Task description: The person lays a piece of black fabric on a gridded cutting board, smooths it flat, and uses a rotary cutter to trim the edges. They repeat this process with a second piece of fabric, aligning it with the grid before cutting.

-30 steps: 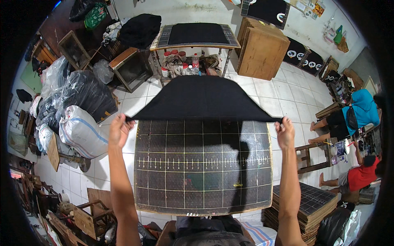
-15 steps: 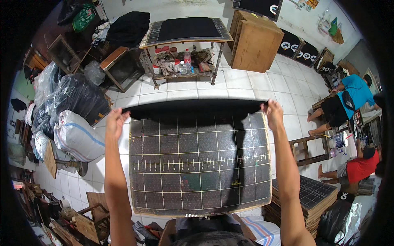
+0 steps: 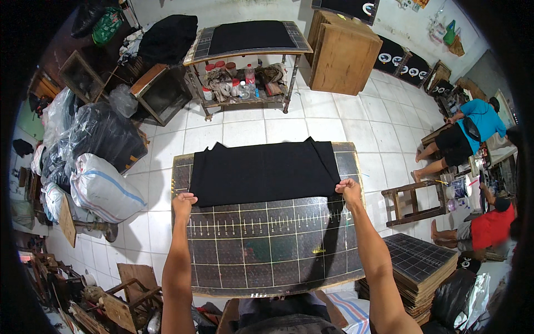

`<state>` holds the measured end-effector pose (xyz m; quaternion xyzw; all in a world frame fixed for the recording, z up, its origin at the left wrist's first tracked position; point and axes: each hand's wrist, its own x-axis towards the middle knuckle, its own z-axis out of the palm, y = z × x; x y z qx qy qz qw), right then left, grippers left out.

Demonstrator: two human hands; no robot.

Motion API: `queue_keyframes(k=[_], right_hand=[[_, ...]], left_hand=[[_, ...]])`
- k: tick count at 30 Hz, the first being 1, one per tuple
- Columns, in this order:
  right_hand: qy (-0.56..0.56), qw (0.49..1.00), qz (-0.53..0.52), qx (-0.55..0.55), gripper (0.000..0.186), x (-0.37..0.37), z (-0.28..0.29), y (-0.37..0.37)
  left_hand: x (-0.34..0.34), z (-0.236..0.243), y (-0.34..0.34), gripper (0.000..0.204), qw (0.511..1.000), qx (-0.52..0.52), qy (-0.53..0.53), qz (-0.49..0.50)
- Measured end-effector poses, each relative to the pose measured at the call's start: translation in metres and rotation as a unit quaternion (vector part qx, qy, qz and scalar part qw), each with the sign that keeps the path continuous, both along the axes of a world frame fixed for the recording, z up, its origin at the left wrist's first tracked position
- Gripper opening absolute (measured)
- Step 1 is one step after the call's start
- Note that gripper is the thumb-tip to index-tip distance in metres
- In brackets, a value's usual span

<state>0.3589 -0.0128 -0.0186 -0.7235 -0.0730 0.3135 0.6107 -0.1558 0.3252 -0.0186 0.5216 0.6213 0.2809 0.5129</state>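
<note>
A piece of black cloth (image 3: 264, 172) lies across the far half of a dark board (image 3: 278, 261) marked with a pale grid and ruler ticks. Its near edge runs nearly straight between my two hands. At the near left corner my left hand (image 3: 184, 204) is closed, pinching the cloth. My right hand (image 3: 349, 190) pinches the near right corner in the same way. Both arms reach forward over the board's sides. The cloth's far edge lies unevenly, with small raised points near its corners.
Ahead stands a table (image 3: 245, 54) bearing more black cloth, with bottles below. Stacked grid boards (image 3: 417, 259) sit at the near right, beside a wooden stool frame (image 3: 414, 203). A white sack (image 3: 103, 186) lies left. Two people, in blue (image 3: 479, 125) and red (image 3: 492, 225), are at right.
Both hands have come nearer to me and closer together, drawing the cloth's near edge along. The cloth, held up at the board's far edge before, now lies over the board's far half.
</note>
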Motion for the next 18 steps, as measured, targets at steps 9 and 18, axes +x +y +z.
queue_keyframes(k=[9, 18], right_hand=[[0.013, 0.999, 0.026, -0.031, 0.023, -0.020, -0.026, -0.056], [0.026, 0.999, 0.030, -0.021, 0.027, -0.052, -0.019, -0.100]], left_hand=[[-0.046, -0.021, -0.035, 0.029, 0.998, -0.051, -0.046, -0.008], [-0.078, -0.025, -0.085, 0.027, 0.996, -0.068, -0.055, 0.017]])
